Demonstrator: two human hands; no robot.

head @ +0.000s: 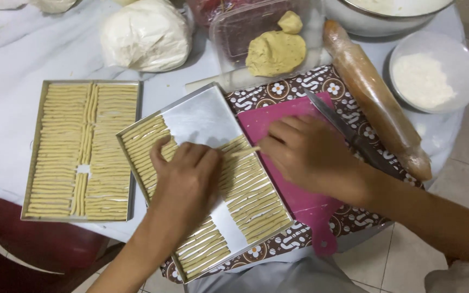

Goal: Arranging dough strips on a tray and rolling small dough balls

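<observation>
Head view looks down on a table where thin dough sticks are being laid into metal trays. At the centre of the frame the left hand [183, 173] lies flat on the sticks in the angled tray [202, 111], fingers spread slightly and pressing down, not closed on anything. Just right of it, the right hand [305, 154] pinches one dough stick [245, 152] between thumb and fingertips, its free end over the tray's right column of sticks.

That tray looks roughly two-thirds filled: two columns of sticks run from its lower end upward, while its upper part is bare metal. At the left of the frame a second tray [33, 152] is packed nearly edge to edge, with only a small gap near its middle.

Under the right hand sits a pink cutting board [278, 116] with a knife [332, 119] resting on it, no cut sticks visible on its bare part. At top centre a lump of yellow dough [275, 53] waits in a clear container, so by my judgement more remains to be rolled and cut. A wrapped rolling pin [375, 97] lies at the upper right, beside a bowl of flour [432, 70].
</observation>
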